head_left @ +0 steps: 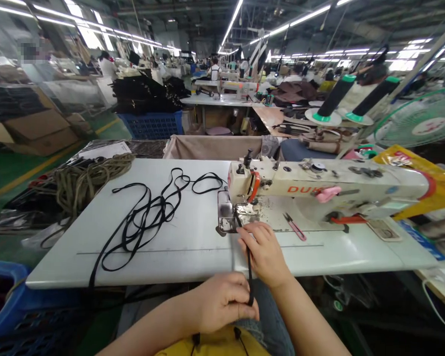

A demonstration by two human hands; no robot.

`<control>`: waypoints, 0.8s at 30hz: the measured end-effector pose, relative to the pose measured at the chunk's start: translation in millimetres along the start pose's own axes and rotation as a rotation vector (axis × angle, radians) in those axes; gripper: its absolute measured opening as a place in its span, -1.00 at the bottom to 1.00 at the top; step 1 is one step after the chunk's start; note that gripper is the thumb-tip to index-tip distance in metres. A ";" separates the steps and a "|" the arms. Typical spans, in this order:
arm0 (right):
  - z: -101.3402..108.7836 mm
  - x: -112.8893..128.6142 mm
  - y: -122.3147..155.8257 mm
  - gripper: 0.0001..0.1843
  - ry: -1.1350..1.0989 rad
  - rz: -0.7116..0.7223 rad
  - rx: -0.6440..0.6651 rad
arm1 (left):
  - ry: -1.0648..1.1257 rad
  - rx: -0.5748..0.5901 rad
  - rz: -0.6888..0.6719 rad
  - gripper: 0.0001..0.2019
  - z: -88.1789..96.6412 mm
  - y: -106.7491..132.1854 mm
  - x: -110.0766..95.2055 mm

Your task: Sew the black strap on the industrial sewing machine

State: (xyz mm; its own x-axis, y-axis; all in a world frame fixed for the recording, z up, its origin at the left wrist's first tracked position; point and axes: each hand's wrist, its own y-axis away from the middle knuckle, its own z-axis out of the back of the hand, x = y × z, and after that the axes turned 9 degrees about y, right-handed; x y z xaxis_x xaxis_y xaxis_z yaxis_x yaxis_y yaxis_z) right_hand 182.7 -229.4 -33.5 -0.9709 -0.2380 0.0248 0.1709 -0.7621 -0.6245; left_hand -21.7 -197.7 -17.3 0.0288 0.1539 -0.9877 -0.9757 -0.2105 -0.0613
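- Your right hand [264, 254] and left hand [222, 302] are pinching a black strap [249, 277] closely, just before the sewing machine's presser foot [240, 209].
- It is looking soft, light and limp, so you are best gripping near the foot.

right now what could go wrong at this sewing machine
The right hand sits close to the presser foot of the sewing machine, so its fingers could get caught there if the machine runs. The loose loops of black strap on the table could snag and tug on the length held by the left hand. Part of the strap also hangs over the table edge, so its weight might pull on the rest.
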 end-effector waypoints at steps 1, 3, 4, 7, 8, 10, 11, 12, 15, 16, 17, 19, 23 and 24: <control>-6.3 -3.2 0.6 -0.70 0.006 -0.012 0.049 | -0.008 0.054 -0.024 -0.56 -1.8 -2.0 -1.8; -17.7 -7.8 2.4 -0.63 0.012 -0.015 0.139 | -0.036 0.119 -0.058 -0.56 -3.6 -5.5 -3.4; -22.2 -9.1 3.6 -0.61 0.012 -0.015 0.170 | -0.055 0.131 -0.064 -0.57 -3.1 -6.7 -3.3; -27.9 -9.4 8.3 -0.60 0.004 -0.027 0.177 | -0.116 0.160 -0.036 -0.64 4.9 -6.8 -3.1; -27.5 -8.8 9.8 -0.61 -0.002 -0.030 0.164 | -0.135 0.161 -0.019 -0.67 9.6 -6.1 -3.5; -25.0 -7.2 12.4 -0.63 -0.012 -0.027 0.131 | -0.181 0.118 0.026 -0.71 21.6 -4.8 -4.4; -23.5 -6.5 13.4 -0.65 -0.016 -0.021 0.118 | -0.209 0.064 0.049 -0.73 28.6 -4.8 -4.1; -22.2 -5.9 14.2 -0.66 -0.018 -0.017 0.107 | -0.241 -0.014 0.070 -0.75 36.2 -5.3 -2.8; -21.1 -4.9 15.4 -0.69 -0.024 -0.009 0.095 | -0.332 -0.319 0.105 -0.78 62.1 -10.0 9.8; -21.5 -4.7 15.6 -0.69 -0.026 -0.010 0.096 | -0.356 -0.414 0.103 -0.80 71.5 -12.5 17.0; -22.1 -4.7 15.8 -0.69 -0.029 -0.015 0.096 | -0.381 -0.498 0.097 -0.82 81.0 -15.4 25.3; -23.2 -4.6 15.9 -0.68 -0.033 -0.028 0.099 | -0.439 -0.614 0.078 -0.82 99.3 -23.2 43.5; -23.7 -4.1 15.4 -0.67 -0.030 -0.043 0.120 | -0.572 -0.704 0.054 -0.78 129.3 -48.0 76.0; -23.6 -4.0 15.1 -0.66 -0.027 -0.047 0.127 | -0.587 -0.709 0.052 -0.76 134.9 -55.9 81.9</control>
State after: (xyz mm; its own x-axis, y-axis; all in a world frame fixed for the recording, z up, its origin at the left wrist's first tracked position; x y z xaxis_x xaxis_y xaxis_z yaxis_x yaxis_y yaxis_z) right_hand 185.3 -225.7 -61.5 -0.9738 -0.2152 0.0739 0.1467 -0.8423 -0.5186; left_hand 5.8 -43.0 -75.3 -0.3147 0.5519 -0.7722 -0.6057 -0.7432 -0.2843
